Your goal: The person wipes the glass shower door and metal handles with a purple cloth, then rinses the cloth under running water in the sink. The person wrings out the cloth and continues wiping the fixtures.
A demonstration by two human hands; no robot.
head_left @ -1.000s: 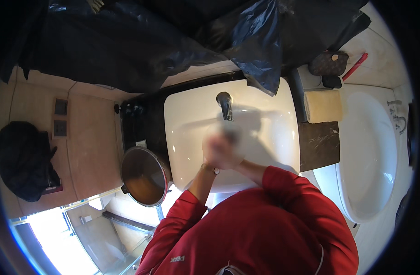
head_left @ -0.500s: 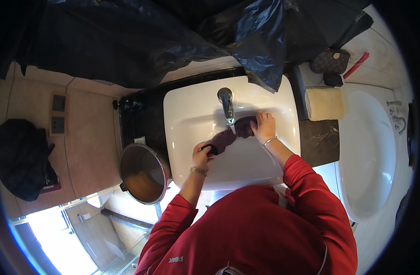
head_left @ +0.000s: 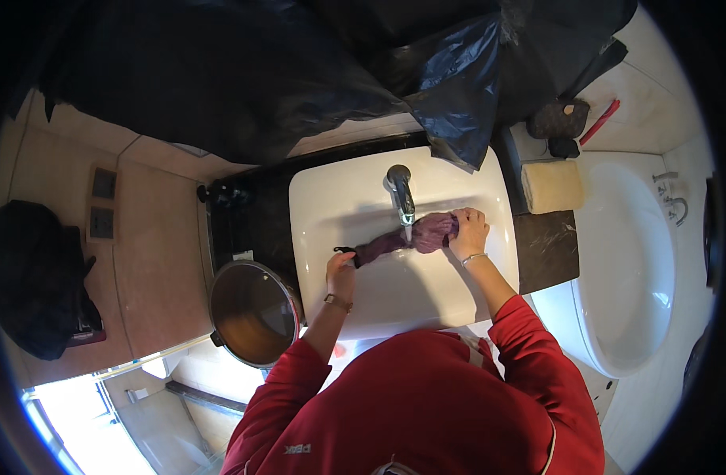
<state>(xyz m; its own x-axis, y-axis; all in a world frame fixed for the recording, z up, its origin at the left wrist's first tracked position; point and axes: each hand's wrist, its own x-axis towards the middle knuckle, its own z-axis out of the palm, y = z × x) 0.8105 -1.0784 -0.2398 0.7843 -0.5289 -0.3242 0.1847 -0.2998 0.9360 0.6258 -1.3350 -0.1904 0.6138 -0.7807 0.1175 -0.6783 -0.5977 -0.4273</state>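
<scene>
A long, narrow piece of purple cloth (head_left: 432, 232) with a dark end stretches across the white sink (head_left: 343, 297). Water runs onto its middle from the faucet (head_left: 400, 190). My left hand (head_left: 341, 273) pinches the dark left end. At the other end, my right hand (head_left: 469, 231) is closed around the cloth, which looks fuller and paler there. Its exact kind of garment cannot be made out.
A deep metal pot (head_left: 248, 317) stands left of the sink. Black plastic sheeting (head_left: 244, 71) hangs over the back. On the right are a folded yellow towel (head_left: 553, 188), a patterned pouch (head_left: 558, 119) and a white bathtub (head_left: 628, 261).
The right part of the cloth has turned from dark and bunched to spread and lighter purple. My right hand has shifted slightly right on it. My left hand still grips the dark end.
</scene>
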